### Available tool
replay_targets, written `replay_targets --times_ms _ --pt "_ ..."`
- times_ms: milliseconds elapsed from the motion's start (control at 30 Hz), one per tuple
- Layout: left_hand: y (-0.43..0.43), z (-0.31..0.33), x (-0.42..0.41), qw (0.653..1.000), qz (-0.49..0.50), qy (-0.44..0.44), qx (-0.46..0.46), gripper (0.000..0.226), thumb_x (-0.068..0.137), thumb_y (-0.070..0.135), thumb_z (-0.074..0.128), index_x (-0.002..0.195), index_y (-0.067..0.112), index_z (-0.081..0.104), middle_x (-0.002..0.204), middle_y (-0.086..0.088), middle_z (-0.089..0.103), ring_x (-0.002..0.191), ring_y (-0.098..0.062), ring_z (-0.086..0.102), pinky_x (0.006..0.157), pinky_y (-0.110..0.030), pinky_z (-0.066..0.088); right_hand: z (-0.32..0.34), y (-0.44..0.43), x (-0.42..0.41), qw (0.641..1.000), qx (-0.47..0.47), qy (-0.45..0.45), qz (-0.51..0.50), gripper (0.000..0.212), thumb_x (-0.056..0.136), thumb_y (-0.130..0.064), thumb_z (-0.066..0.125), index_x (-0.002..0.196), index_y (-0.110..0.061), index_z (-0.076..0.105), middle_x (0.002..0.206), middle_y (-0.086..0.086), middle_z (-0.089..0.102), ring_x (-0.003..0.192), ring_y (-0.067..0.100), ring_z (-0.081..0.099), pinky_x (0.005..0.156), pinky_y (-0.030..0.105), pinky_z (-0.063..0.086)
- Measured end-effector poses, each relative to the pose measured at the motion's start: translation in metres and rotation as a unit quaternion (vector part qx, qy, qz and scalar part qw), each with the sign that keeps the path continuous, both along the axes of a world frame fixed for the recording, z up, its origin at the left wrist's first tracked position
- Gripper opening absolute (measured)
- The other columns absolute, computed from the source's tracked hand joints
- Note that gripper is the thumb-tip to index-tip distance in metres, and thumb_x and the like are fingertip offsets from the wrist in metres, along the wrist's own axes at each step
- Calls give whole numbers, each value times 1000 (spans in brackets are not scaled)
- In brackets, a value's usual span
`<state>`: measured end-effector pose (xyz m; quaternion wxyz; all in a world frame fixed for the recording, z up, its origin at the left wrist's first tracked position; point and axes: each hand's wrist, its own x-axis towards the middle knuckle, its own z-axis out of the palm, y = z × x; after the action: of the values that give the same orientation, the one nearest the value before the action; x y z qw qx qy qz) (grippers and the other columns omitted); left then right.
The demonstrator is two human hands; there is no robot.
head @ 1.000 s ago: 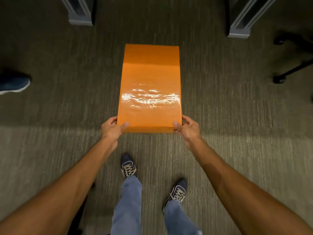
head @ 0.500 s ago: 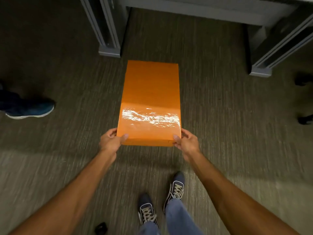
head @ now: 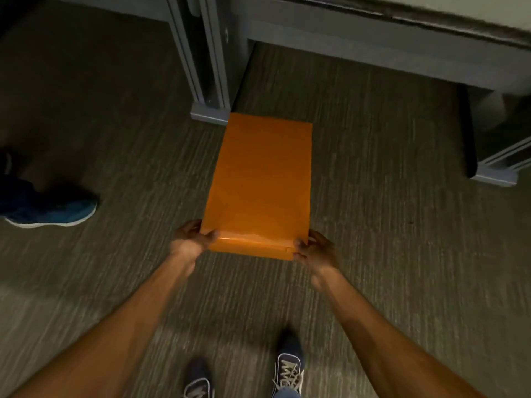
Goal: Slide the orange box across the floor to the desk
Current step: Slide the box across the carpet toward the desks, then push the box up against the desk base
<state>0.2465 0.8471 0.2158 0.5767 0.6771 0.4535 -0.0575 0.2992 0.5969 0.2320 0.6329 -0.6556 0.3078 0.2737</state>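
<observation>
The long orange box [head: 263,179] lies flat on the grey carpet, its far end level with the foot of the desk's left leg [head: 211,112]. My left hand [head: 191,239] grips its near left corner, thumb on top. At the near right corner my right hand [head: 314,249] holds the box the same way. The grey desk [head: 373,50] spans the top of the view, with its right leg [head: 500,168] at the right edge.
Another person's blue shoe [head: 48,206] rests on the carpet at the left. My own two shoes [head: 288,366] are at the bottom, behind the box. Open carpet lies under the desk between its two legs.
The box has slid forward across the carpet with both hands on its near corners. The desk legs and desk edge have come much closer; the box's far end now reaches the left leg.
</observation>
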Motion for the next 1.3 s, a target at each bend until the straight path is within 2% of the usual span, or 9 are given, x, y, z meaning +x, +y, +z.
replay_targets --times_ms 100,233,300,367,533,700,1000,1133,1300 --pt "29 -38 33 999 -33 -6 10 33 79 5 76 111 2 69 97 -15 68 85 -22 58 75 -39 45 -41 29 31 1000 11 2 -27 46 90 12 52 135 3 47 131 30 55 97 33 62 84 50 52" --pt "75 -104 78 999 -49 -11 1 28 77 3 77 104 3 68 87 -13 67 79 -23 59 63 -27 42 -109 70 71 999 8 -17 -43 44 87 17 51 130 8 49 121 29 60 115 47 55 103 66 36" --pt "95 -145 100 997 -65 -28 -12 25 77 1 75 101 6 69 87 -14 67 81 -23 59 60 -25 40 -146 87 89 998 19 -37 -45 45 87 17 51 131 8 47 106 20 63 104 37 56 104 65 36" --pt "112 -181 122 996 -74 -46 -13 21 78 2 75 97 8 70 86 -13 67 79 -23 59 62 -26 42 -180 100 109 997 32 -48 -58 47 88 15 53 133 8 47 118 28 60 103 34 55 103 62 38" --pt "137 -248 169 992 -81 -72 -59 16 81 4 74 82 19 68 82 -3 67 89 -26 61 89 -46 50 -252 117 150 995 25 -81 -45 51 85 -3 68 133 -7 53 127 17 60 99 29 60 85 44 53" --pt "145 -282 197 987 -80 -98 -100 25 83 5 72 106 13 65 86 -1 65 80 -18 59 91 -44 47 -287 124 175 993 13 -112 -47 55 84 -4 69 136 -6 50 133 18 57 101 33 62 85 45 55" --pt "158 -292 224 987 -134 -87 -6 28 81 30 77 103 18 66 113 -8 69 107 -30 63 95 -48 53 -299 135 198 976 -129 -170 30 47 87 -26 65 131 -12 56 115 9 65 96 28 66 83 50 58" --pt "145 -274 208 926 -255 -76 269 63 87 44 63 140 16 48 141 -12 55 124 -37 54 99 -47 46 -293 138 181 865 -361 -315 151 54 91 -37 55 139 -15 44 130 13 56 113 33 57 90 48 52" --pt "136 -284 187 670 -439 -192 567 50 92 30 52 139 15 50 148 -15 50 134 -37 49 102 -51 49 -297 147 155 604 -515 -500 345 52 93 -28 51 142 -14 41 148 19 42 135 39 41 106 55 41"
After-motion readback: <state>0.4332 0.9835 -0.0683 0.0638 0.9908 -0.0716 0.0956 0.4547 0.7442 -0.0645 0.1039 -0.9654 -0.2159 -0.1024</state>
